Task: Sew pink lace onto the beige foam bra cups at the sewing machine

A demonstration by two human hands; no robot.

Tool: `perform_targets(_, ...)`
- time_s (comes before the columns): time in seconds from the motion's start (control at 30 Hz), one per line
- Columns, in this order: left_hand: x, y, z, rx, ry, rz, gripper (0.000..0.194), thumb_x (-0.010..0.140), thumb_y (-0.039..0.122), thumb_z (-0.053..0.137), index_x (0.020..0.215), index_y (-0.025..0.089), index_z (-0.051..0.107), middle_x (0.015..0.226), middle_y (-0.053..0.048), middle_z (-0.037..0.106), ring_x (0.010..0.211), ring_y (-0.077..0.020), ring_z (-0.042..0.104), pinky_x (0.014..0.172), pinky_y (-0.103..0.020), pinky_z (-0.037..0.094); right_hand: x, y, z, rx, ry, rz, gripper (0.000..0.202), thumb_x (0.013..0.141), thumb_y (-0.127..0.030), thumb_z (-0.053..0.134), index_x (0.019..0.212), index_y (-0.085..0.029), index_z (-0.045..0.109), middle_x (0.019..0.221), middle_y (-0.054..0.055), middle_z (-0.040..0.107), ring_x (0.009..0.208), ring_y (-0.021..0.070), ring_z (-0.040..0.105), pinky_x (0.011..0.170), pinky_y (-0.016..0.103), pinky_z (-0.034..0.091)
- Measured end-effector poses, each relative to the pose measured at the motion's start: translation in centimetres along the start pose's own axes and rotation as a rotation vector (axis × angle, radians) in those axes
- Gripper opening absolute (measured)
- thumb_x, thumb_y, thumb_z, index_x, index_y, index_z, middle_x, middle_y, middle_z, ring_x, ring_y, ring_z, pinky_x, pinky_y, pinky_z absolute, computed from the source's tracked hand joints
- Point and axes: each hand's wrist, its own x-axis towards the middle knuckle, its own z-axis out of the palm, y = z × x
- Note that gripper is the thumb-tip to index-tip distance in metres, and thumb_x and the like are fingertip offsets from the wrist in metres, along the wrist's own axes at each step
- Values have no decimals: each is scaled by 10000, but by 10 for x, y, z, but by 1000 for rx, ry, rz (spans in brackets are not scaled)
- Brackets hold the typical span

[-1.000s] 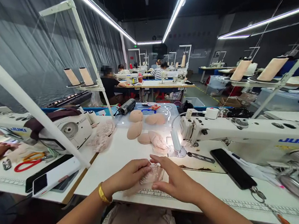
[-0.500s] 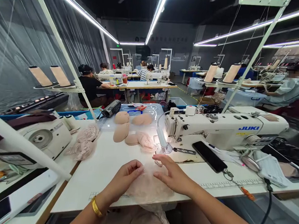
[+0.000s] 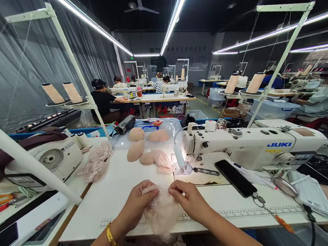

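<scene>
Sheer pink fabric (image 3: 162, 212) hangs over the table's (image 3: 90, 215) front edge, pinched by the fingers of the left hand (image 3: 137, 201) and right hand (image 3: 190, 201), apparently so its edge stays taut between them.

My left hand (image 3: 143, 199): one, thumb pressed to curled fingers, pinching; wrist raised, forearm angling up from below. My right hand (image 3: 188, 199): one, thumb and forefinger pinched, pointing inward; forearm slanting in from lower right. Both: bare, close together, apart.
</scene>
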Motion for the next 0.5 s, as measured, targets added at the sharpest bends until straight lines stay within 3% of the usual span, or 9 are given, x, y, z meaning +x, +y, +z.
perform_targets(0.1,4,3,4,34,-80,-77,562,726,597,844,749,200,447,672,60,458,617,-111,432,593,-218,365,1,-5,0,-23,98,-111,314,1014,-438,535,829,-208,642,793,14,584,780,187,545,743,311,411)
perform_targets(0.2,24,13,-12,524,-147,-19,542,871,739,584,847,199,537,760,7,561,683,-162,534,619,-264,456,9,6,-2,126,78,-22,379,1002,-542,539,824,-212,589,831,16,569,799,189,533,760,313,428)
perform_targets(0.3,63,30,-44,950,79,153,444,926,624,537,1011,196,622,1024,-82,670,957,-251,642,830,-350,532,20,32,-4,280,18,126,432,972,-624,546,831,-216,547,832,19,611,777,189,546,758,323,448)
perform_targets(0.4,108,42,-75,1122,379,208,386,916,405,607,1225,175,576,1424,-183,548,1369,-354,472,1095,-446,408,29,56,-4,393,4,207,448,946,-659,558,836,-226,532,802,14,641,739,196,582,707,325,450)
perform_targets(0.5,140,42,-91,1266,541,198,467,885,285,652,1318,150,543,1500,-225,501,1420,-402,426,1118,-495,376,32,67,-5,483,-6,219,434,934,-654,585,851,-230,538,831,10,666,752,204,631,702,327,460)
